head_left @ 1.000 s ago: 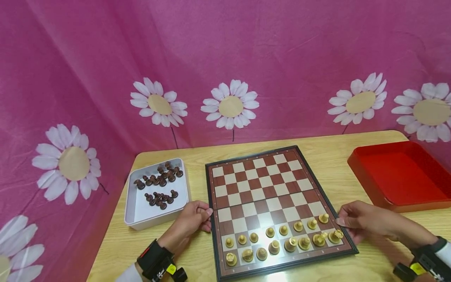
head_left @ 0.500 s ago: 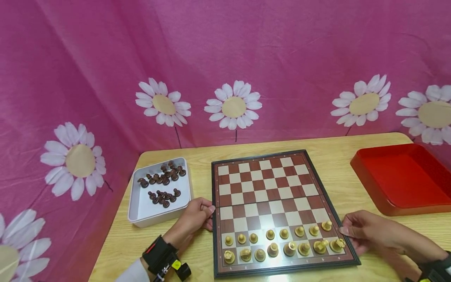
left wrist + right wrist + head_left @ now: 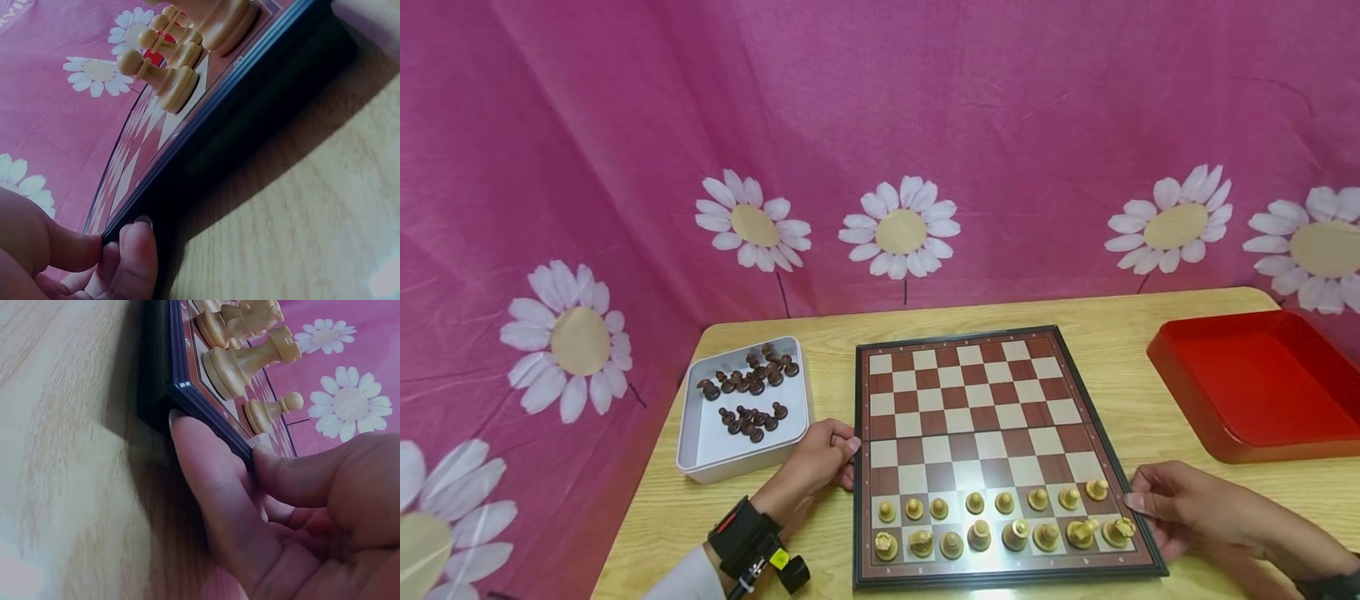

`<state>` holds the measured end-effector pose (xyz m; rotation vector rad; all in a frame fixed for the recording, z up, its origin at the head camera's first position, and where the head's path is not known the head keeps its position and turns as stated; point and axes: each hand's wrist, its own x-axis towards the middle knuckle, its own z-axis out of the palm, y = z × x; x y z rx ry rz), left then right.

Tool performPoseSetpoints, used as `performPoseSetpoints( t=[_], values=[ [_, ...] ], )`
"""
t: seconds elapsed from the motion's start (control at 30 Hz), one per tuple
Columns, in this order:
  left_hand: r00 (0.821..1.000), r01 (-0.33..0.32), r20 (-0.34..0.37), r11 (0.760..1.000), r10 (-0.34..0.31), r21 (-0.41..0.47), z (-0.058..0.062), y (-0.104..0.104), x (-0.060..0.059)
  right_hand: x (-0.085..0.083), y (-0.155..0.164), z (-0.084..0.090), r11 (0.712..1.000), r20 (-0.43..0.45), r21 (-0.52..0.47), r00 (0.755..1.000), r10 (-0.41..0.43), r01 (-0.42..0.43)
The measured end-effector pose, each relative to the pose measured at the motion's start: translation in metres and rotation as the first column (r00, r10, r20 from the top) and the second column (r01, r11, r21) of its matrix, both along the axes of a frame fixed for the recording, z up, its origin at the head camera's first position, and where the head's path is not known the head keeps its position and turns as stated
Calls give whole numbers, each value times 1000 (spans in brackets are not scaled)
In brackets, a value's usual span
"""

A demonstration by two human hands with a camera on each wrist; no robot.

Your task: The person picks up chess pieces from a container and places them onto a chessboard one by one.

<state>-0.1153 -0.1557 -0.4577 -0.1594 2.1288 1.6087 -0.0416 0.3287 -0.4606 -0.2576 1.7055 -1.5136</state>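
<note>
A chessboard (image 3: 955, 446) with a dark frame lies on the table between both hands. My left hand (image 3: 822, 457) grips its left edge, thumb at the top rim and fingers against the side, as the left wrist view also shows. On the opposite edge, nearer the front right corner, my right hand (image 3: 1187, 512) pinches the frame between thumb and fingers. Light-coloured chess pieces stand upright in two rows along the near side, among them a rook (image 3: 886, 546) at the left corner and a light pawn (image 3: 272, 412) close to the right thumb.
Left of the board stands a white tray (image 3: 688, 454) holding several dark chess pieces (image 3: 756, 379), close to my left hand. A red tray (image 3: 1262, 383) sits at the right. Behind the wooden table (image 3: 831, 325) hangs a pink cloth (image 3: 1015, 125) with printed daisies.
The board has turned slightly clockwise, its right side coming toward the person, and now sits squarer. The right hand moved nearer with it. The view has shifted a little; both hands keep their hold.
</note>
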Motion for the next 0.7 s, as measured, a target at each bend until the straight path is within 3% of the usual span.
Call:
performPoseSetpoints(
  t=[0.23, 0.7],
  values=[
    [1000, 0, -13, 1000, 0, 7, 0, 0, 2, 2, -1, 0, 1000, 20, 12, 999, -25, 25],
    [999, -29, -43, 1000, 28, -6, -3, 3, 2, 6, -2, -4, 997, -31, 52, 998, -49, 51]
  ],
)
